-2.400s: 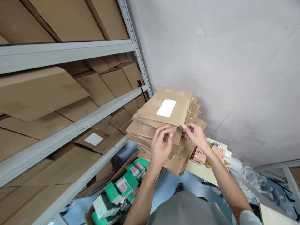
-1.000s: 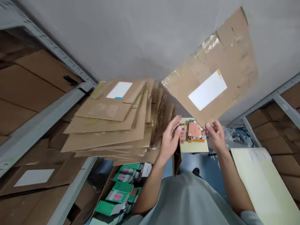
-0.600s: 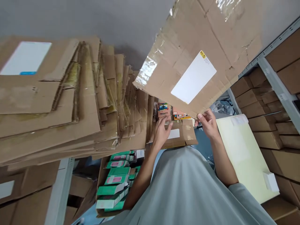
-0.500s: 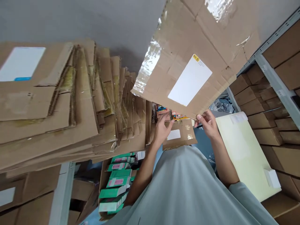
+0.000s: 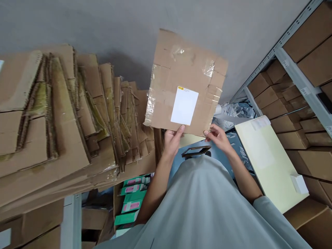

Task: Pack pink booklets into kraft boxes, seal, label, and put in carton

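Between the left grip (image 5: 172, 141) and the right grip (image 5: 218, 139), a flattened cardboard box (image 5: 190, 74) is held up by its near edge.
The left grip clasps that edge, its thumb on the face at the bottom of a white label (image 5: 184, 106); the right grip pinches the near right corner between thumb and fingers. The box rises beyond both grips, in front of a grey wall (image 5: 116, 27), with shiny tape (image 5: 149, 110) along its side. Left of the left grip spreads an uneven stack of flattened cardboard (image 5: 71, 131); below the left grip, green boxes (image 5: 135, 196) sit in an open carton (image 5: 117, 199). Right of the right grip, a pale yellow surface (image 5: 269, 166) carries a small white block (image 5: 300, 184); past it, brown boxes (image 5: 287, 135) fill a metal shelf (image 5: 295, 77). Beyond the right grip lies crumpled plastic (image 5: 238, 111).
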`<state>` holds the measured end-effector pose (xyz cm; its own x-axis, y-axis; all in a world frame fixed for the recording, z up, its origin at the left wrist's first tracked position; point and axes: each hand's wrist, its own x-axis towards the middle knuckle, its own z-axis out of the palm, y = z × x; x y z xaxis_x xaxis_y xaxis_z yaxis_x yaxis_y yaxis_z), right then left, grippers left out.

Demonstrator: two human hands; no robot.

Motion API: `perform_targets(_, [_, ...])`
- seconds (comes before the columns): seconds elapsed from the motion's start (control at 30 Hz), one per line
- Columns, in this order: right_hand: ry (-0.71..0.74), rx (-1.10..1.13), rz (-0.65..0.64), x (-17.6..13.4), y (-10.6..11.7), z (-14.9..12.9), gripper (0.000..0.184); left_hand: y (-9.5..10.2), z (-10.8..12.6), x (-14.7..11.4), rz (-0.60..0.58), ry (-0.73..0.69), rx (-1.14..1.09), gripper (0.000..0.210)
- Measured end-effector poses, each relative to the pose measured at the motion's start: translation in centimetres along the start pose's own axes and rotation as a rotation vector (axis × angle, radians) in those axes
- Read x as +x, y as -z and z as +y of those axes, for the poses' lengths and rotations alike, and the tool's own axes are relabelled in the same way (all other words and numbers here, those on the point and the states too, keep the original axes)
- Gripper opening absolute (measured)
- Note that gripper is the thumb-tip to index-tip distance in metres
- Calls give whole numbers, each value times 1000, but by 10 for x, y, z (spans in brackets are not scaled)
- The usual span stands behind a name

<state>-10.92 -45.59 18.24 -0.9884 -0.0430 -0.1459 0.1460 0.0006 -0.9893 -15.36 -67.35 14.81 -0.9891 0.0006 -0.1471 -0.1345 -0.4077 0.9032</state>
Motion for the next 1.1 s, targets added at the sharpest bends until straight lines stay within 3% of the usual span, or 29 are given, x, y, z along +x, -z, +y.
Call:
perform_targets(0.23, [-22, -10, -35, 8, 2, 2, 55, 6, 4, 0, 10, -21, 44, 54])
perform_targets(0.4, [-32, -5, -17, -1, 13, 10, 51, -2, 3, -2, -85, 0, 166, 61])
perform_targets(0.5, [-59, -8, 155, -19, 33, 21, 58, -11, -3, -1, -176, 27, 251, 67])
perform_targets(0.63, [-78, -46, 608, -64, 82, 36, 71, -31, -20, 4, -307, 62, 356, 70])
perform_targets(0.73, [-70, -122, 911, -112, 126, 38, 70, -58, -36, 10, -455, 102, 425, 67])
perform_targets(0.87, [-26, -273, 1159, -175, 179, 25, 55, -113, -63, 16, -679, 91, 511, 62])
perform_targets(1.0, [15, -360, 1316, -230, 236, 21, 54, -180, -93, 12, -839, 56, 638, 59])
perform_targets(1.1, [7, -328, 1332, -268, 288, 37, 64, -236, -122, 2, -936, 53, 699, 59])
